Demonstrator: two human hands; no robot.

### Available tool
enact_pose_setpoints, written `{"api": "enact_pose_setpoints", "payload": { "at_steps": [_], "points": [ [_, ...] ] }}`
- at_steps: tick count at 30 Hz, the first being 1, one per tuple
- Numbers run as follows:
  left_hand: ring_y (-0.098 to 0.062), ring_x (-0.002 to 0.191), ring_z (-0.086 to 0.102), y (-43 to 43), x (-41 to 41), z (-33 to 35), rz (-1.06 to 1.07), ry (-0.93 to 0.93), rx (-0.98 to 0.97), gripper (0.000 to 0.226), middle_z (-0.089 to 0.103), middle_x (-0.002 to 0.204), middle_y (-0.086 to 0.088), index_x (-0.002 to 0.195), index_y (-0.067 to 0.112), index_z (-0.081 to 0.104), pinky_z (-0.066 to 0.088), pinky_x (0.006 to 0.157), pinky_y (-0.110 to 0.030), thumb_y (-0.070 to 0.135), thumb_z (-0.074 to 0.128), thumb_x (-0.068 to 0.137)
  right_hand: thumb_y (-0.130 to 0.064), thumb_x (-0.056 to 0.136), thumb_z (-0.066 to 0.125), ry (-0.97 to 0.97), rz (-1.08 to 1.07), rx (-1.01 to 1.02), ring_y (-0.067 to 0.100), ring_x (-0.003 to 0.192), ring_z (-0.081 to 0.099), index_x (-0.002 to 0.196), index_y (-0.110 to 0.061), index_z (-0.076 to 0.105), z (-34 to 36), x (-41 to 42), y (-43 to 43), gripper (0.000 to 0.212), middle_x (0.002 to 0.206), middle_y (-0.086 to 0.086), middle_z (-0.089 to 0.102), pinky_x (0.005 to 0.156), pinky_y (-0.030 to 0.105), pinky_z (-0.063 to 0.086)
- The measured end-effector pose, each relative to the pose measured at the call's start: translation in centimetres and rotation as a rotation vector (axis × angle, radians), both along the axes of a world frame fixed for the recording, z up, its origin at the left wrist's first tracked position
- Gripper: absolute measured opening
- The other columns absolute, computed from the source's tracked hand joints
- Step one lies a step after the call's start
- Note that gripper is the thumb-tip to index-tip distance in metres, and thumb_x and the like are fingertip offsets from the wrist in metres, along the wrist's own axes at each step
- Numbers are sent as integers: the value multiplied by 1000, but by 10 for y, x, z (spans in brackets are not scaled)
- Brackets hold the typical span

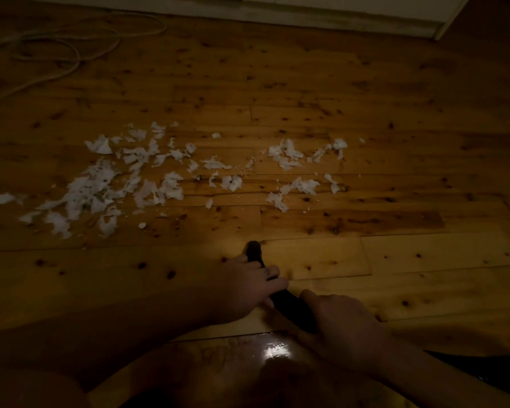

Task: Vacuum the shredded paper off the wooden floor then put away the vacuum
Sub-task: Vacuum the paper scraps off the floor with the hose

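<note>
Hands: left hand (256,285) grips the black plastic vacuum nozzle (290,306) near its tip, right hand (345,322) wraps the rear, seemingly to steer it low
Paper: torn white paper shreds (100,184) lie scattered on the knotty wooden floor (395,260), just ahead of the nozzle

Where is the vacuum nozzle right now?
Head view, low centre: the vacuum nozzle is gripped by the left hand and right hand, its tip short of the shredded paper on the wooden floor.
</note>
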State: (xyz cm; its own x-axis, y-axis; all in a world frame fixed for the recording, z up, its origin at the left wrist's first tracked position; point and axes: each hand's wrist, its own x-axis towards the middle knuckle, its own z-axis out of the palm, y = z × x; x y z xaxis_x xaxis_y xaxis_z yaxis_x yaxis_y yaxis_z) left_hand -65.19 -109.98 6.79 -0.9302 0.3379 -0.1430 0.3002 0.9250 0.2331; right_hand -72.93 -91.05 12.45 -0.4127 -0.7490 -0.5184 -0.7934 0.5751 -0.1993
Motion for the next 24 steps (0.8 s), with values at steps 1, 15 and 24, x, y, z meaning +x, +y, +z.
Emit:
{"api": "enact_pose_setpoints", "payload": {
  "at_steps": [1,15,24],
  "points": [
    [-23,86,61,0,1,1,-6,36,-15,26,55,119,2,120,28,41,36,71,-32,36,47,96,-64,89,48,-19,17,24,19,100,60,122,-27,43,3,-4,0,50,117,-4,63,67,29,34],
    [-15,65,63,-22,22,-11,78,160,1,35,63,103,7,107,29,56,47,64,-27,30,28,86,-101,51,14,-157,-21,337,4,126,48,144,-54,-7,44,0,8,107,140,-20,46,89,20,36],
    [-16,71,62,-24,46,-14,124,234,8,38,61,111,4,119,29,43,45,63,-27,16,45,84,-67,89,44,-138,-84,193,10,112,58,137,-39,27,20,33,-26,59,130,-14,54,75,26,39]
  ]
}}
